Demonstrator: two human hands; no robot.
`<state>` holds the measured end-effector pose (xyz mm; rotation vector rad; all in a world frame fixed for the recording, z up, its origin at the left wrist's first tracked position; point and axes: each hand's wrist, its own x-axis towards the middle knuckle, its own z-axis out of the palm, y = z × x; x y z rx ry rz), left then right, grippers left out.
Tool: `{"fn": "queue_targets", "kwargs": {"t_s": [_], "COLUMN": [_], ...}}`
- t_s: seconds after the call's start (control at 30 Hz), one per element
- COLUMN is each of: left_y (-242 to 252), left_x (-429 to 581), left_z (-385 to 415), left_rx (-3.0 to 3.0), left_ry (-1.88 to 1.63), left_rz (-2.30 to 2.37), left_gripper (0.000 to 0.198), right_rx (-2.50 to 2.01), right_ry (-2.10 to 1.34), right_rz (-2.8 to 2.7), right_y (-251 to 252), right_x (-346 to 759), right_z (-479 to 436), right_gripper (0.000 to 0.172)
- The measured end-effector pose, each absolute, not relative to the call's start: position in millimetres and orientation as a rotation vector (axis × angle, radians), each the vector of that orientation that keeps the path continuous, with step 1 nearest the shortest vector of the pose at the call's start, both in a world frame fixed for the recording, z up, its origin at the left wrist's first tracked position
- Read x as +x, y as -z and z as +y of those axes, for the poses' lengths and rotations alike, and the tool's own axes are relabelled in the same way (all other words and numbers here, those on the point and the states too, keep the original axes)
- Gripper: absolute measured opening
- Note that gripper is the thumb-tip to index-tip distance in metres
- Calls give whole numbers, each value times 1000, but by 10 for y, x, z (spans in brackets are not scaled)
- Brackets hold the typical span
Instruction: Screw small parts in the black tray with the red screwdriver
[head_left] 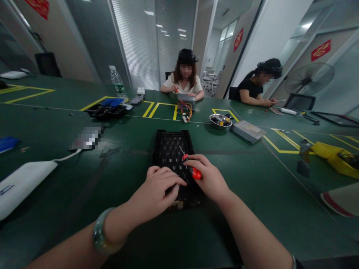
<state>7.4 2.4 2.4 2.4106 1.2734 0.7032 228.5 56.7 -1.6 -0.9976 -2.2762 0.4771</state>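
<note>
A black rectangular plastic tray with rows of small pale bits inside lies on the green table in front of me. My right hand, at the tray's right side, is closed around a red-and-black screwdriver. Its thin metal shaft points up and left over the tray. Across the tray's near left part reaches my left hand, index finger stretched and thumb drawn in close beneath it. Whatever may be between those fingertips is too small or hidden to make out. A green bangle circles my left wrist.
Beyond the tray stand a metal box with colored wires, a metal bowl of small parts and a grey metal box. At left lie a white power bank and a black parts tray. Two people sit across the table.
</note>
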Motion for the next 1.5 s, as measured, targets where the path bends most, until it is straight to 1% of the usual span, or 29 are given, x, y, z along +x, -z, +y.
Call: {"fn": "queue_targets", "kwargs": {"t_s": [0.13,0.33,0.4,0.5,0.6,0.67,0.8,0.9,0.93,0.97,1.07,1.13,1.3,1.5], "left_y": [20,111,144,189,232,272,403,510,534,550,549,530,529,559], "left_x": [13,-87,-126,-184,-243,-292,-422,-510,-531,-546,-579,-607,-725,-791], "left_z": [93,246,303,386,462,515,656,786,823,854,900,900,891,898], "left_rx": [2354,2167,2097,1995,1870,1784,1629,1465,1407,1353,1229,1172,1008,925], "left_ry": [-823,-1015,-1060,-1092,-1132,-1183,-1277,-1342,-1364,-1384,-1437,-1476,-1578,-1607], "left_rz": [1482,1757,1818,1876,1889,1889,1898,1841,1809,1773,1667,1619,1568,1472], "left_gripper": [27,34,35,36,35,36,43,44,43,41,37,35,41,45], "right_rx": [-1121,-1031,-1019,-1022,-1027,-1043,-1216,-1537,-1622,-1672,-1663,-1639,-1613,-1641], "right_ry": [-390,-202,-218,-235,-249,-271,-292,-467,-538,-603,-714,-753,-788,-781], "right_rz": [-2431,-2647,-2699,-2737,-2734,-2685,-2371,-2133,-2095,-2085,-2136,-2155,-2160,-2130], "right_y": [62,73,68,63,71,79,84,110,126,143,181,180,89,-66], "right_x": [2300,2281,2273,2268,2269,2270,2282,2299,2303,2304,2293,2280,2283,2575], "right_z": [661,731,737,741,740,725,664,639,640,645,662,661,646,704], "right_gripper": [53,58,57,52,54,55,50,65,67,65,41,32,28,31]}}
